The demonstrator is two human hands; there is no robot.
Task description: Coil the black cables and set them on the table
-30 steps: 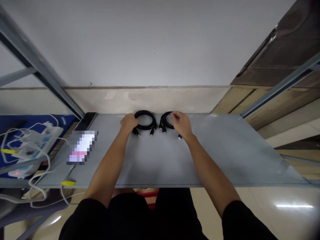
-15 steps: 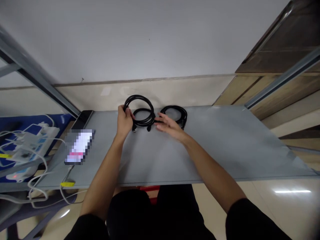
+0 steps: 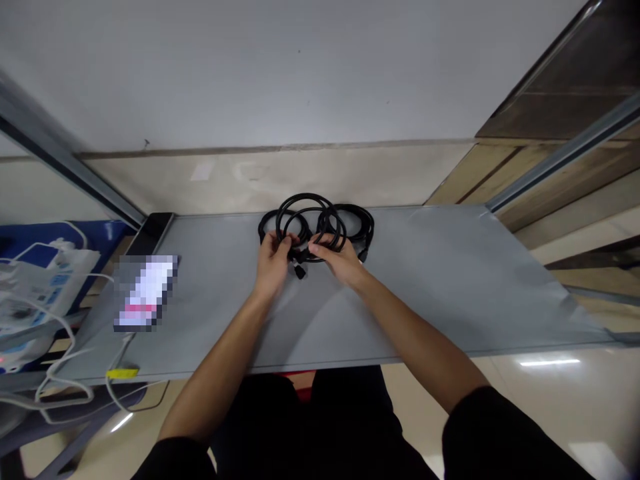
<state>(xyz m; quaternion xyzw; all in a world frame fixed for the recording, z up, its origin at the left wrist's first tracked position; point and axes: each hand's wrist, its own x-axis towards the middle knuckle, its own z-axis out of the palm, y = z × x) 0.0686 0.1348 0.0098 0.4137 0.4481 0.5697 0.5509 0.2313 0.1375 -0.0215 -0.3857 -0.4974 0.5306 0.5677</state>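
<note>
A coiled black cable (image 3: 304, 196) is held up a little over the grey shelf (image 3: 320, 320), between my two hands. My left hand (image 3: 273, 260) pinches the coil at its lower left. At the lower right, my right hand (image 3: 340, 257) has thumb and fingers closed around the loops. The cable's dark plug end (image 3: 299, 271) hangs down between the hands. Behind it lie two more black coils: a left coil (image 3: 262, 225), partly hidden by my left hand, and a right coil (image 3: 369, 223), partly covered by the held loops.
On the shelf's left lie a lit phone (image 3: 147, 293), its screen blurred out, and a dark flat object (image 3: 153, 230). White power strips (image 3: 75, 280) with tangled cords stand further left. Metal posts (image 3: 565, 157) flank the shelf, and a wall (image 3: 310, 173) closes its back.
The held coil has moved right and lifted off the left coil, now overlapping the right one. My right hand, open beside the cable before, has closed on it.
</note>
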